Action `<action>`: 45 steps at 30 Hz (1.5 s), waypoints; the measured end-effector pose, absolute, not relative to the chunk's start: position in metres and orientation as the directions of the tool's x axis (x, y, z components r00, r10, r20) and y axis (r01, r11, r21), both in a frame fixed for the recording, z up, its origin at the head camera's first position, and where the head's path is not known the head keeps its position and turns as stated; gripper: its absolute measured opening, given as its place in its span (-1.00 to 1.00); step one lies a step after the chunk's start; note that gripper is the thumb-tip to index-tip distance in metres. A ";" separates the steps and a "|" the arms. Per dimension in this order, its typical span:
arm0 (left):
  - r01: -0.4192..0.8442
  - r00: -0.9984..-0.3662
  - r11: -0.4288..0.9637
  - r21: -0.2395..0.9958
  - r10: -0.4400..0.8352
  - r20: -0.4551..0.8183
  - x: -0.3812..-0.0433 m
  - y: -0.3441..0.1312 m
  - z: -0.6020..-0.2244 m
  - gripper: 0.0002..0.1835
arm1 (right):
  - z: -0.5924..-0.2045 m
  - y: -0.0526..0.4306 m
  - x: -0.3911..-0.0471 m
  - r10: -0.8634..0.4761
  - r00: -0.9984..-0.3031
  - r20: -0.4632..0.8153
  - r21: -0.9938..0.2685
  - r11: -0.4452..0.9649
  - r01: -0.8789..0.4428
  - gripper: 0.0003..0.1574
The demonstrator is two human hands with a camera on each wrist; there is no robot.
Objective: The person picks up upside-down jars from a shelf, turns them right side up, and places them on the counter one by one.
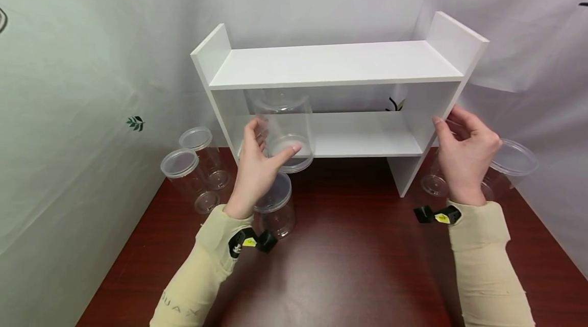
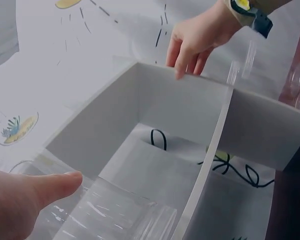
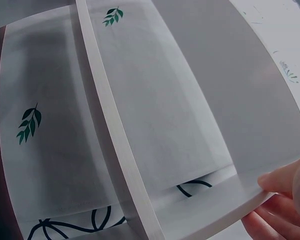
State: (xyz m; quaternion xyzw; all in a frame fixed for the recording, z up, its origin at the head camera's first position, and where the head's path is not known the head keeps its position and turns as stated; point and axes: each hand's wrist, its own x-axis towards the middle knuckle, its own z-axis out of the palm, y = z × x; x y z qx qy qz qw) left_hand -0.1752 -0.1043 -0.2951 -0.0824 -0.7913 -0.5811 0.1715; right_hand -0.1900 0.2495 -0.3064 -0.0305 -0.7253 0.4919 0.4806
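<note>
A large clear plastic jar (image 1: 289, 123) stands upright at the left of the white shelf's middle board, its base overlapping the board's front edge in the head view. My left hand (image 1: 259, 169) holds this jar from the left, thumb across its near side and fingers along its left side. In the left wrist view the thumb (image 2: 55, 189) lies over the clear jar (image 2: 125, 210). My right hand (image 1: 466, 151) grips the front edge of the white shelf's (image 1: 441, 87) right side panel, thumb on the inner face and fingers outside, also seen in the right wrist view.
Two lidded clear jars (image 1: 181, 164) stand left of the shelf. Another lidded jar (image 1: 275, 207) stands on the dark red table (image 1: 358, 260) below my left hand. More clear jars (image 1: 512, 161) stand at the right, partly behind my right hand. White patterned cloth surrounds the table.
</note>
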 end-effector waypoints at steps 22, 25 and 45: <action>0.431 -0.901 0.283 0.857 0.079 0.427 -0.132 -0.085 -0.299 -0.05 | -0.306 0.249 -0.190 0.503 -0.548 0.668 -0.740 0.529 -0.416 -0.66; 0.454 -0.891 0.261 0.852 0.106 0.442 -0.125 -0.082 -0.301 -0.06 | -0.305 0.249 -0.190 0.502 -0.548 0.669 -0.739 0.526 -0.420 -0.67; 0.411 -0.899 0.023 0.911 0.177 0.401 -0.103 -0.062 -0.339 -0.14 | -0.296 0.234 -0.162 0.484 -0.606 0.631 -0.766 0.512 -0.389 -0.47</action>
